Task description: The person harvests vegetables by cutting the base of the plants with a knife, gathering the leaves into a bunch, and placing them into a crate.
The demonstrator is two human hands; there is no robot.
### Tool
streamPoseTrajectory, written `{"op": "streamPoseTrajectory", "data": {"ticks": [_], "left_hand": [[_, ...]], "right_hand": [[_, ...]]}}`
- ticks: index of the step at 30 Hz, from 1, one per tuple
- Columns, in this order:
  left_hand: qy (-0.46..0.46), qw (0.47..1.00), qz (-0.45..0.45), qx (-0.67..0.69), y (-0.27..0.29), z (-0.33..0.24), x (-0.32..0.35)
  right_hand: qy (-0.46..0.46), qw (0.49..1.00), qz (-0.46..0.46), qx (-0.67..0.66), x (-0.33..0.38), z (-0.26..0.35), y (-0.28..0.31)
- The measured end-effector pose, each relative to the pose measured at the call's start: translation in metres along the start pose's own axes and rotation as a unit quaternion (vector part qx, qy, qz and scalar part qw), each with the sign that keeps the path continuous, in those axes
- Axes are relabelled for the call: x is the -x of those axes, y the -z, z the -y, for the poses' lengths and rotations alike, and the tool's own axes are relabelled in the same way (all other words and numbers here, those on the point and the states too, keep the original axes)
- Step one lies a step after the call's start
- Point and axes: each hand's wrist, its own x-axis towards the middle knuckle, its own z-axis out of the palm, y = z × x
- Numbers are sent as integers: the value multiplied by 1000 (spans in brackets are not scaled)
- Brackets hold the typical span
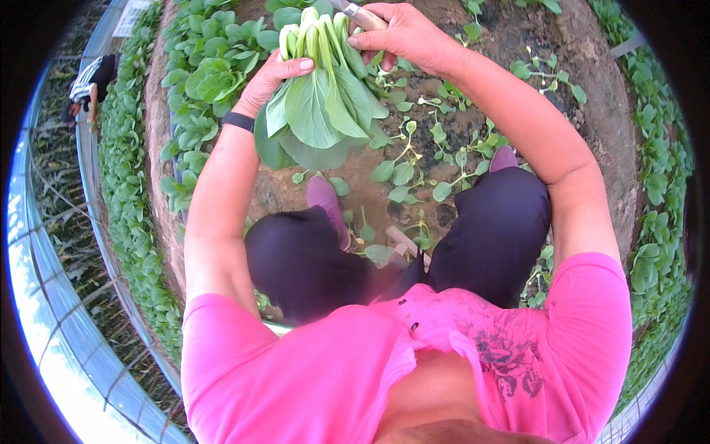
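A bunch of bok choy [314, 107] hangs with its pale stem ends up and its broad green leaves down. My left hand [268, 80] is wrapped round its left side, the thumb lying across the stems. In my right hand [414, 38] is a knife by its wooden handle [367, 17]; the metal part runs out past the upper edge of the view. The thumb and fingers of that hand are close beside the stems on the right. Whether they touch the stems I cannot tell.
Uprooted leafy plants and loose leaves [403, 172] lie on the soil between my feet. Standing greens [214, 78] grow on the left, with more rows along both sides. A small wooden stool-like piece [403, 240] shows between my legs. Another person [92, 81] bends at the far left.
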Motion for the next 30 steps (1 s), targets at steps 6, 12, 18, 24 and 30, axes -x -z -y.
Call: {"op": "streamPoseTrajectory", "data": {"ticks": [6,12,18,24,30], "left_hand": [[-5,997,13,77,10,13,76],[2,996,4,-84,30,40,102],[66,977,3,-203,48,66,90],[125,773,116,-611,66,96,1],[44,498,159,-851,99,102,-124]], "right_hand": [[40,991,5,124,8,18,-75],[-99,962,16,255,13,-14,-114],[-131,946,60,289,1,-45,-74],[-256,915,-23,312,-62,-135,27],[-257,947,-66,183,-137,-192,54]]}}
